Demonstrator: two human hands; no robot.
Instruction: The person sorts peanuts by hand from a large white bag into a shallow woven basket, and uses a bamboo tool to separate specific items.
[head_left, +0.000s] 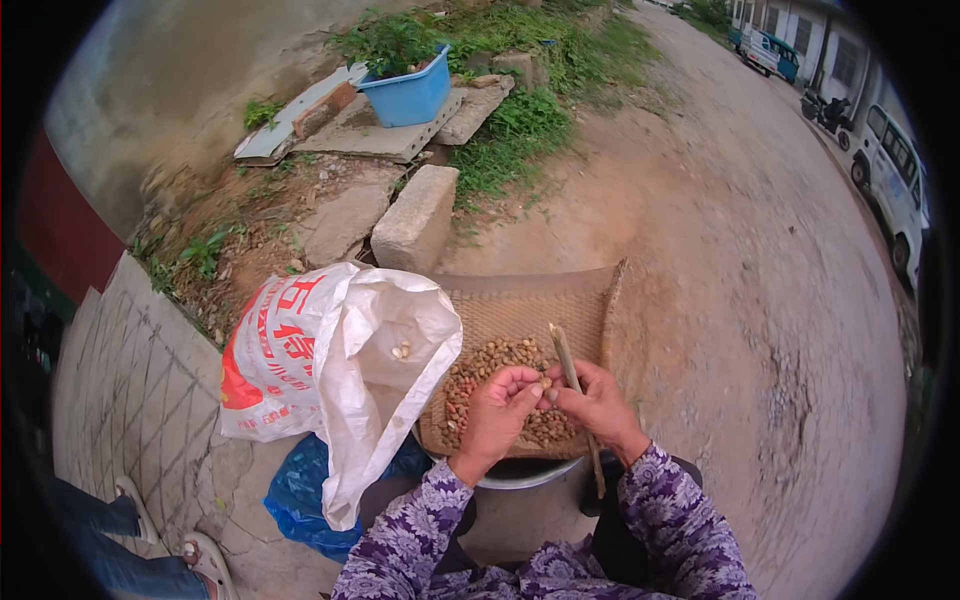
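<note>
Over a woven winnowing basket (532, 307), my two hands meet at fingertip height around a small tan peanut pod (546, 382). My left hand (499, 412) pinches it between thumb and fingers. My right hand (604, 405) touches the pod with its fingertips and also holds a thin wooden stick (562, 352), which slants down past the palm. Brown peanuts (499, 352), with some pinkish kernels among them, lie in the basket under my hands. The basket rests on a metal basin (532, 476), of which only the near rim shows.
Left of the basket, a white woven sack (289, 367) gapes open, with a few pale pieces inside. A blue plastic bag (300, 502) lies beneath it. Another person's sandalled foot (206, 559) is at lower left. Ahead are a concrete block (416, 217) and a blue planter (409, 90).
</note>
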